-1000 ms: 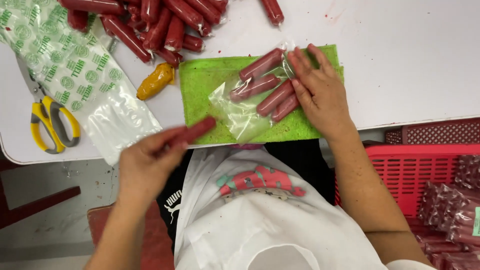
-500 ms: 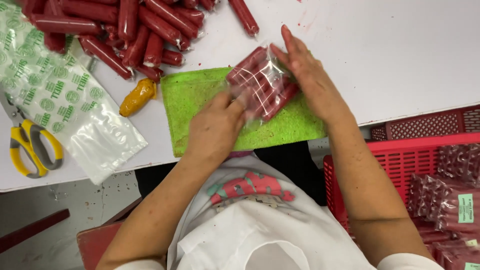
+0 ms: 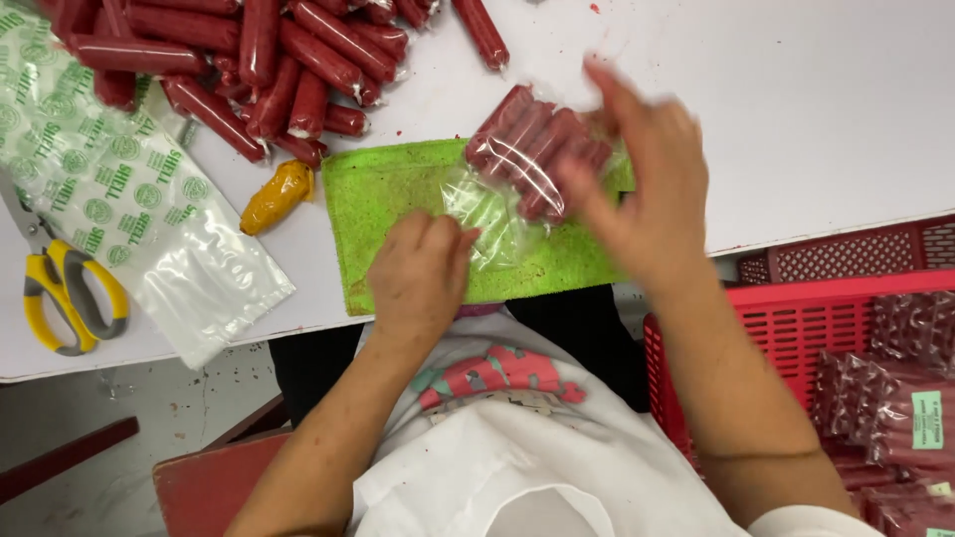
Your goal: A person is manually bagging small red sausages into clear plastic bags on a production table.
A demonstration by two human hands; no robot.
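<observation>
Across the white table (image 3: pixel 796 119) spreads the biggest heap, a pile of loose red sausages (image 3: pixel 239 60) at the far left, with a stack of printed clear bags (image 3: pixel 119 209) lying below it and a red crate (image 3: pixel 796 328) of packed bundles off the right edge; centre stage sits the green cloth (image 3: pixel 398 199), and on it the clear bag of sausages (image 3: pixel 537 149), its open end trailing toward the person; the right hand (image 3: pixel 647 199) lies blurred over the filled end, fingers spread and flat against it, while the left hand (image 3: pixel 423 273) is curled, fingertips pinching the bag's loose mouth; yellow-handled scissors (image 3: pixel 70 298) rest far left, and a small orange piece (image 3: pixel 279 196) lies just beside the cloth
</observation>
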